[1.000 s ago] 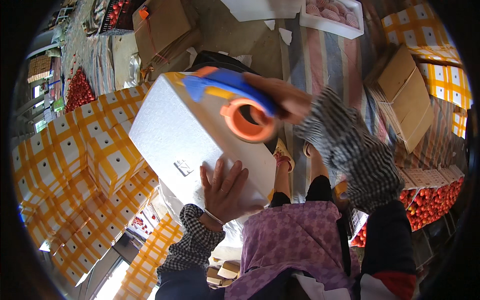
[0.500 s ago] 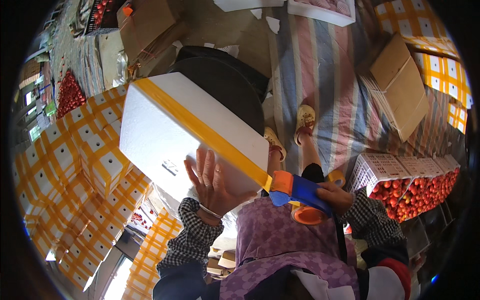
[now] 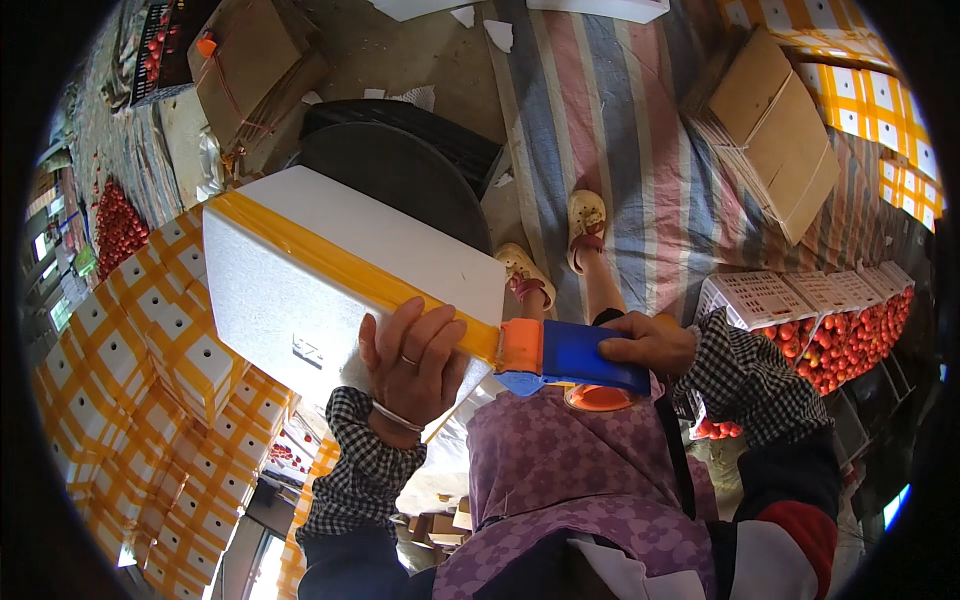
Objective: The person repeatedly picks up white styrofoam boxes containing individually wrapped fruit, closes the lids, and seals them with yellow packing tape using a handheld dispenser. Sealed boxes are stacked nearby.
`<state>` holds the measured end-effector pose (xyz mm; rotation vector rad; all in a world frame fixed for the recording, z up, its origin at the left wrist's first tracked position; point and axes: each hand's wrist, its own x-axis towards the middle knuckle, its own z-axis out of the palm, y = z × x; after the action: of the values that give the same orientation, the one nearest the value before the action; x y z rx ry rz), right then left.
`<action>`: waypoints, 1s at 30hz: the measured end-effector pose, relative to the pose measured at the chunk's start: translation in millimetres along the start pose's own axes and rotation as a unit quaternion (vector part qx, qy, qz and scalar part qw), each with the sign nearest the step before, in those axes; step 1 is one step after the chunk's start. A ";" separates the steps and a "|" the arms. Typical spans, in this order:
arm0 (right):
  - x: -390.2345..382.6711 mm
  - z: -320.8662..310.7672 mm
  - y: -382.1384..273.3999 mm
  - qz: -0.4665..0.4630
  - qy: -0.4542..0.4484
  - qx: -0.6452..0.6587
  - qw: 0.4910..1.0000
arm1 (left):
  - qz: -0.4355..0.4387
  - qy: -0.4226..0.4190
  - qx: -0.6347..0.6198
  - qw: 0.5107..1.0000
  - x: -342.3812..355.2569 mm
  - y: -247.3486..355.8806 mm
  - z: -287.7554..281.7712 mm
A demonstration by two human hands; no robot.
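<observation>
A white foam box lies tilted in front of me, with a band of yellow packing tape running along its edge. My left hand rests on the box, fingers spread, the fingertips on the tape near its right end. In my right hand is a blue and orange tape dispenser, pressed against the box's right corner where the tape ends. An orange roll core shows beneath the dispenser. Behind the box sits a dark round surface, partly covered by it.
Taped foam boxes are stacked at the left. White crates of red fruit stand at the right, below flattened cardboard. A striped tarp covers the floor. Cardboard leans at the upper left.
My left hand has moved up from the box's side onto the tape. The box and dispenser appear slightly lower and further left, and the dispenser is now more level.
</observation>
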<state>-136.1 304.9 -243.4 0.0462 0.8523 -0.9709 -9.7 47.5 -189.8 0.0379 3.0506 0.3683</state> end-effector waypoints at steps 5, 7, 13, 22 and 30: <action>-2.0 1.8 -2.4 -0.045 0.010 -0.093 0.995 | 0.010 -0.006 0.022 1.000 -5.4 1.6 -1.6; -5.0 1.1 -10.7 -0.015 0.013 -0.112 0.994 | 0.014 -0.003 0.027 1.000 -7.0 2.7 -1.8; -3.8 23.4 -18.1 0.058 0.027 -0.576 0.815 | -0.031 0.016 0.010 0.999 12.7 6.4 -2.0; -10.9 -10.8 16.0 -0.107 0.317 0.042 0.941 | -0.029 0.055 0.033 0.998 68.4 -2.1 -16.3; 46.7 -29.4 19.0 -0.238 0.147 0.406 0.870 | 0.033 0.022 -0.079 0.996 79.5 -3.6 -2.3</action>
<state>-127.3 294.8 -300.2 0.7552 0.6826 -1.7778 -89.2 46.0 -193.6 0.1228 3.0584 0.6205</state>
